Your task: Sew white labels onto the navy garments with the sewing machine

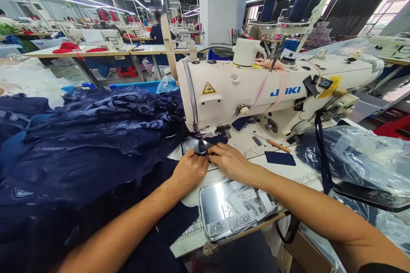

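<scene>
Just in front of the presser foot (201, 145) of a white sewing machine (221, 89), both hands are at the edge of dark navy fabric (221, 140). My left hand (192, 168) is closed, with the fingers curled in a pinch on the fabric. Close beside it, my right hand (229, 160) has its fingers bent and pressed together on the same cloth. Most of the piece between the hands is hidden by the fingers. A big heap of navy garments (89, 145) with patterned parts lies left of the machine.
A metal tray (218, 209) of white printed labels sits at the table's front edge. Right of the needle lie an orange-handled tool (278, 146) and a navy fabric piece (280, 158). Plastic-wrapped navy goods (349, 153) stand at the right. Thread cones (303, 0) rise behind.
</scene>
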Demonstrator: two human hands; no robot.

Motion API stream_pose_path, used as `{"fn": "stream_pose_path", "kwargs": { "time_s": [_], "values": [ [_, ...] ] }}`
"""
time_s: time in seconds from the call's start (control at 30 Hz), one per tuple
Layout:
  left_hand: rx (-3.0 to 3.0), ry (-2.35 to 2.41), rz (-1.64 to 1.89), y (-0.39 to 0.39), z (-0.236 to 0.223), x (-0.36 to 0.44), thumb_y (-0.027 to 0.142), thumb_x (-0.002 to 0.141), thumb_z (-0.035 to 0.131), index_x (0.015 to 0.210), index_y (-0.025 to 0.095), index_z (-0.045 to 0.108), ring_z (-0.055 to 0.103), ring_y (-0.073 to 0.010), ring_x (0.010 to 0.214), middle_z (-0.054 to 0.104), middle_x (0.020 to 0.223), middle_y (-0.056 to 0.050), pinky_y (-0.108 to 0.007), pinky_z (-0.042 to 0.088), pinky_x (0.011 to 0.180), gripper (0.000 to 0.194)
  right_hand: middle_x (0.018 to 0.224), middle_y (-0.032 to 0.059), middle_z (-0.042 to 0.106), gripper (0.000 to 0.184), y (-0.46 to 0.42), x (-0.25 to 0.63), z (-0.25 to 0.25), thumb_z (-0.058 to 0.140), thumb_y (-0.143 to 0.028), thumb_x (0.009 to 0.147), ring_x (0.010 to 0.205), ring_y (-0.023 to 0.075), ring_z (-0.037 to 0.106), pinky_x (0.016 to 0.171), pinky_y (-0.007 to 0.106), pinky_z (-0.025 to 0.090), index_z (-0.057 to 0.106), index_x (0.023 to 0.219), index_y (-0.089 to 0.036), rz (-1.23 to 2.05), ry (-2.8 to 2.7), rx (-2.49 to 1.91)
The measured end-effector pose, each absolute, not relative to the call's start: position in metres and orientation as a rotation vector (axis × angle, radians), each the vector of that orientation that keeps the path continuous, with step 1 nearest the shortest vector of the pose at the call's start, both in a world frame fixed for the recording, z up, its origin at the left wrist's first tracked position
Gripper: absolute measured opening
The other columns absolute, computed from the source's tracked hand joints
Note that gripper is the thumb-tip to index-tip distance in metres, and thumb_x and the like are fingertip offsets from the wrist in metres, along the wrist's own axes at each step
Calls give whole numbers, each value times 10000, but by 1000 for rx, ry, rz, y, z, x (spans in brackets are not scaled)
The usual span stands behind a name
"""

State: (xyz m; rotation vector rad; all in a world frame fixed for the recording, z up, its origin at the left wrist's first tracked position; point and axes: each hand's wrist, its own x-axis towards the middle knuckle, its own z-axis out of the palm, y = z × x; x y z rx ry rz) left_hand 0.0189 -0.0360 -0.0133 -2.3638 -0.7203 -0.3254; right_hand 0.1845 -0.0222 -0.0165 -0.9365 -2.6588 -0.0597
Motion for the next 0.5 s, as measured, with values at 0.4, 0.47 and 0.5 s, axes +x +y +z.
{"fn": "stream_pose_path", "kwargs": {
  "time_s": [0.4,0.47,0.5],
  "values": [
    [-2977,-992,-454,-43,1,-22,157,817,430,866,168,630,551,-165,1024,624,1081,-57,-301,423,893,206,1048,114,557,262,-5,194,-7,455,-69,816,903,206,495,741,310,479,547,1060,-92,-413,-2908,-623],
    [-2933,-1039,-509,-40,-5,-15,135,823,420,876,160,638,571,-166,995,642,1046,-63,-281,453,860,226,1055,121,568,257,2,195,-7,461,-65,813,917,209,510,779,323,475,557,1050,-88,-448,-2888,-606],
    [-2905,-1064,-527,-39,-8,-11,127,823,418,877,156,641,578,-169,986,648,1032,-64,-281,463,849,231,1053,124,574,254,5,195,-8,463,-66,812,925,211,519,792,327,475,561,1046,-85,-455,-2880,-607]
  ]
}}
